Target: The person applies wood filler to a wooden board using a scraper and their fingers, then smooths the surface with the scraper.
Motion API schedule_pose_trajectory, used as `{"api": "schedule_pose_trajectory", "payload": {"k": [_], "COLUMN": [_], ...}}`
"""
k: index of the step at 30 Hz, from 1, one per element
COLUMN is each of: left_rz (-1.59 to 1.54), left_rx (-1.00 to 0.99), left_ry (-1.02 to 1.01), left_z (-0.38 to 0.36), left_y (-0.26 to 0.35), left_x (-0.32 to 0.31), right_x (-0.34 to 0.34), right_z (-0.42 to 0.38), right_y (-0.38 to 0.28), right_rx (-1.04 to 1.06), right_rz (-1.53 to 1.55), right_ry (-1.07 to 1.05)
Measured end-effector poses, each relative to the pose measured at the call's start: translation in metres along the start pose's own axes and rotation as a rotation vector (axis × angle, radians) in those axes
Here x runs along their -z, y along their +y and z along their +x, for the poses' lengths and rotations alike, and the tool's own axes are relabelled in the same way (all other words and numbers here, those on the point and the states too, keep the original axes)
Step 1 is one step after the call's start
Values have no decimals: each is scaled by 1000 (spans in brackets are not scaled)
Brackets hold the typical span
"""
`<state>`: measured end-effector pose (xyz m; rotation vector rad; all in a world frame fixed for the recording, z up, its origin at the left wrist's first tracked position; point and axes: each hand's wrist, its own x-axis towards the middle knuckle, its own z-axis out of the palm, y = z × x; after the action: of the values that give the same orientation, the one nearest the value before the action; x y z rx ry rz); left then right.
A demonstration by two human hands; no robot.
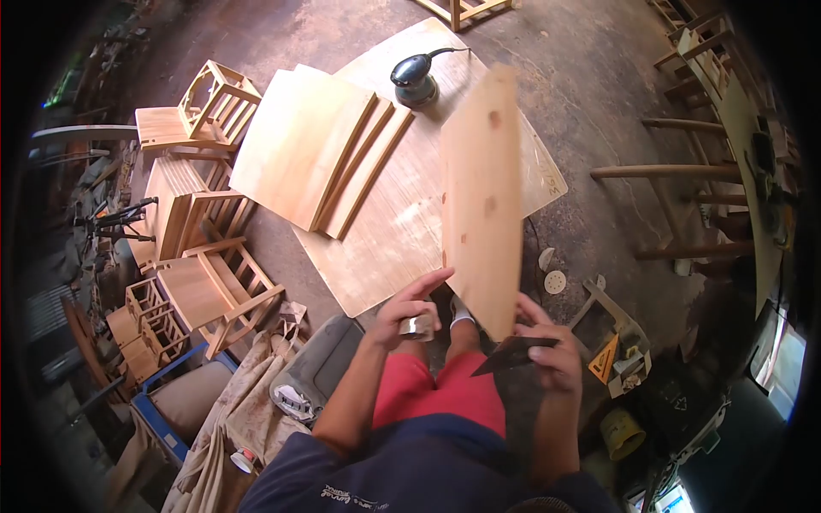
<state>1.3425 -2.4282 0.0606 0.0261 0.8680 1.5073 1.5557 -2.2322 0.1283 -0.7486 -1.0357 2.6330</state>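
A pale wooden board (483,201) with several brown knots stands tilted on edge in front of me. My left hand (409,312) has its index finger stretched out to the board's lower left edge. Its other fingers curl round a small silvery cylinder (417,327), whose kind I cannot tell. At the lower right edge of the board, my right hand (552,346) has its upper fingers against the wood. Between that hand's thumb and fingers is a thin, dark flat sheet (513,353). Behind the board lies a large light panel (376,265).
On the panel are stacked boards (304,141) and a sander (414,81) with its cord. Wooden chair frames (218,286) crowd the left. Sanding discs (555,282) and an orange triangle (604,359) in a box lie right. A grey padded seat (321,363) is near my left arm.
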Motion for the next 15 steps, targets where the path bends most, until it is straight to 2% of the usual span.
{"api": "schedule_pose_trajectory", "payload": {"k": [4,7,12,15], "left_rz": [84,91,283,249], "left_rx": [-2,21,101,175], "left_ry": [29,40,75,159], "left_z": [-38,-65,-99,-114], "left_y": [40,65,120,136], "left_x": [21,51,116,164], "right_x": [-13,11,99,121], "right_z": [33,69,145,164], "right_y": [45,101,189,206], "right_rx": [-250,-393,-389,-453], "right_rz": [342,354,421,381], "right_ry": [-148,-128,159,321]}}
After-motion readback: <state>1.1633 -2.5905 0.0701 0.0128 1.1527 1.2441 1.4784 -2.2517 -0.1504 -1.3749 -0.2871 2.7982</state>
